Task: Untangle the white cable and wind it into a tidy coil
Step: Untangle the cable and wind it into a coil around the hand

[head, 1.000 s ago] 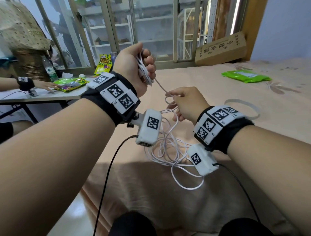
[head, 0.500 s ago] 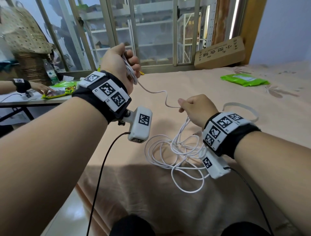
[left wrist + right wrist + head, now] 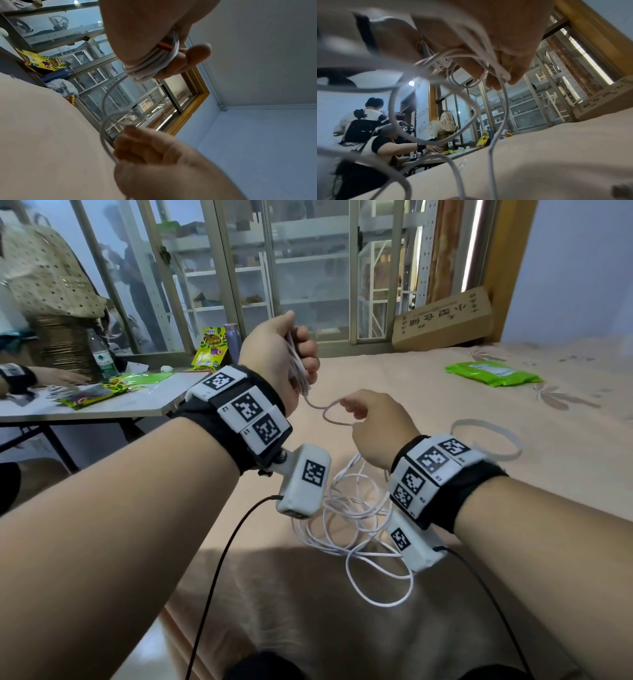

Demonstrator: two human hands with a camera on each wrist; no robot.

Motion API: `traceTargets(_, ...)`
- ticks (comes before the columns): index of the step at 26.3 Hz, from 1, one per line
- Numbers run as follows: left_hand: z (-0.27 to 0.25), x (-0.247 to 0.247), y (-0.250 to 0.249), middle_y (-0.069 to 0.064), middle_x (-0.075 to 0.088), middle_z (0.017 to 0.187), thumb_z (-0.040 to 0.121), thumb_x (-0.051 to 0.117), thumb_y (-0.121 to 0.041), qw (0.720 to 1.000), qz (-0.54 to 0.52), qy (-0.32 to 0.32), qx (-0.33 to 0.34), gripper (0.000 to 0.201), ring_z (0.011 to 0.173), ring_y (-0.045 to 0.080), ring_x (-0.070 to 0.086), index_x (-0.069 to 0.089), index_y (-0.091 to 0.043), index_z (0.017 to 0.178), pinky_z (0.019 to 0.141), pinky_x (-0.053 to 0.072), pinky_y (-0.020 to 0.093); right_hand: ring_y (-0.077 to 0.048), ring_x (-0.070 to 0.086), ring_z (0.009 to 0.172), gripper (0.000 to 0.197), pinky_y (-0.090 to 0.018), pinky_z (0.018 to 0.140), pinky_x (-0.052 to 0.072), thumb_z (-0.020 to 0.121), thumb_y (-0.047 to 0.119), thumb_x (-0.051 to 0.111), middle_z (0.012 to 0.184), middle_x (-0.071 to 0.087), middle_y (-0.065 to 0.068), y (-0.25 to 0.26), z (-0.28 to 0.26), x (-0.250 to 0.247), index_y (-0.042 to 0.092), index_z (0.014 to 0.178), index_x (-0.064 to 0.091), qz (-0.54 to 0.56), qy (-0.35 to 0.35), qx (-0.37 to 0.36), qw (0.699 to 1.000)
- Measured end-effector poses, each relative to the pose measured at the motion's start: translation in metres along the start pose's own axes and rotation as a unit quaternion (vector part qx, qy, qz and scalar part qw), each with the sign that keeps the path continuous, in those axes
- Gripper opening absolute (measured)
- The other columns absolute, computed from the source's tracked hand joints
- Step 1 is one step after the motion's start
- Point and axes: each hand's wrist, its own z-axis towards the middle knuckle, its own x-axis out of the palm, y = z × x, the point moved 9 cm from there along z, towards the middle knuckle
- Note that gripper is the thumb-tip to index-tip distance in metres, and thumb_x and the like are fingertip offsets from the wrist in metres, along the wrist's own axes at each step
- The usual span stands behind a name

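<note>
White cable point(image 3: 356, 508): several turns gripped in left hand point(image 3: 277, 354); right hand point(image 3: 373, 426) fingers pinching next loop; tangled remainder near bed point(image 3: 513, 491) front edge, roughly half unwound.

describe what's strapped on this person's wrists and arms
Both forearms are bare, no sleeves. Each wrist wears a wide black band topped with white square blocks printed with black-and-white coded markers; the left band carries three in a row. Under each wrist hangs a white boxy camera housing with its own marker, the right one too, and a thin black cable trails from each.
</note>
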Motion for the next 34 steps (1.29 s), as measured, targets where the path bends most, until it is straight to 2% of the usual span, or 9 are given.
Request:
traceTargets(5,-0.001,0.009,0.009,-0.003,0.043,0.046,0.1,0.04,-0.032,1.0,-0.018,0.012,-0.02,0.043,0.035,0.01,0.036,0.045,-0.014,0.061,0.041,0.029,0.019,-0.014,0.047,0.129,0.071,-0.024,0.089,0.042,0.08,-0.003,0.054,0.145,0.047,0.001,0.026,0.004,0.006,0.02,0.145,0.035,0.146,0.018,-0.014,0.989)
traceTargets(8,-0.002,0.013,0.014,-0.003,0.043,0.049,0.099,0.042,-0.031,0.997,-0.067,0.02,-0.04,0.04,0.036,0.009,0.036,0.046,-0.014,0.063,0.043,0.029,0.017,-0.019,0.059,0.115,0.072,-0.031,0.088,0.051,0.075,-0.005,0.058,0.137,0.054,-0.005,0.031,0.006,0.014,0.016,0.141,0.041,0.258,0.041,0.004,0.965)
traceTargets(12,-0.004,0.02,0.017,-0.005,0.044,0.055,0.097,0.045,-0.03,0.991,-0.12,0.035,-0.056,0.036,0.037,0.008,0.041,0.049,-0.014,0.065,0.04,0.032,0.015,-0.01,0.062,0.07,0.05,-0.033,0.071,0.053,0.073,-0.002,0.064,0.096,0.07,-0.005,0.041,0.003,0.018,0.012,0.12,0.053,0.235,0.061,-0.002,0.97)
traceTargets(16,-0.006,0.027,0.017,-0.005,0.046,0.053,0.097,0.044,-0.031,0.987,-0.138,0.058,-0.062,0.035,0.037,0.008,0.043,0.05,-0.014,0.067,0.04,0.035,0.016,0.002,0.05,0.043,0.018,-0.015,0.053,0.041,0.083,-0.002,0.058,0.051,0.055,0.007,0.047,-0.003,0.018,0.014,0.083,0.051,0.203,0.094,-0.018,0.975)
traceTargets(19,-0.006,0.028,0.013,-0.004,0.049,0.052,0.097,0.044,-0.031,0.987,-0.145,0.058,-0.047,0.035,0.038,0.009,0.045,0.05,-0.014,0.067,0.041,0.037,0.018,0.003,0.056,0.046,0.02,-0.025,0.062,0.047,0.087,0.006,0.056,0.056,0.061,0.007,0.048,-0.006,0.02,0.014,0.069,0.057,0.138,0.105,-0.034,0.984)
traceTargets(22,0.001,0.011,0.001,-0.001,0.051,0.051,0.099,0.045,-0.03,0.991,-0.134,-0.004,0.004,0.037,0.038,0.013,0.049,0.05,-0.013,0.066,0.046,0.04,0.019,-0.016,0.061,0.06,0.03,-0.035,0.071,0.052,0.091,0.021,0.057,0.063,0.067,-0.002,0.04,-0.004,0.021,0.012,0.063,0.065,0.165,0.082,-0.013,0.983)
traceTargets(26,0.006,-0.007,-0.006,-0.002,0.05,0.051,0.102,0.038,-0.037,0.994,-0.073,-0.069,0.044,0.043,0.041,0.014,0.053,0.047,-0.016,0.066,0.049,0.038,0.02,-0.019,0.053,0.06,0.032,-0.035,0.066,0.044,0.086,0.034,0.062,0.062,0.058,-0.002,0.036,-0.002,0.022,0.013,0.062,0.054,0.125,0.078,-0.016,0.989)
traceTargets(30,0.011,0.006,0.001,0.0,0.043,0.047,0.104,0.03,-0.04,0.994,0.058,-0.046,0.076,0.048,0.05,0.015,0.047,0.039,-0.015,0.064,0.042,0.03,0.018,-0.026,0.062,0.069,0.031,-0.041,0.074,0.053,0.082,0.029,0.07,0.062,0.059,-0.003,0.036,-0.002,0.021,0.012,0.061,0.054,0.091,0.08,-0.013,0.993)
traceTargets(34,0.017,-0.005,-0.006,0.008,0.064,0.054,0.101,0.038,-0.035,0.935,0.297,-0.063,0.185,0.043,0.047,0.024,0.062,0.05,-0.01,0.069,0.048,0.046,0.026,-0.033,0.067,0.054,0.016,-0.044,0.059,0.06,0.085,0.003,0.065,0.071,0.062,-0.019,0.03,-0.004,0.016,0.007,0.074,0.054,0.176,0.087,0.01,0.98)
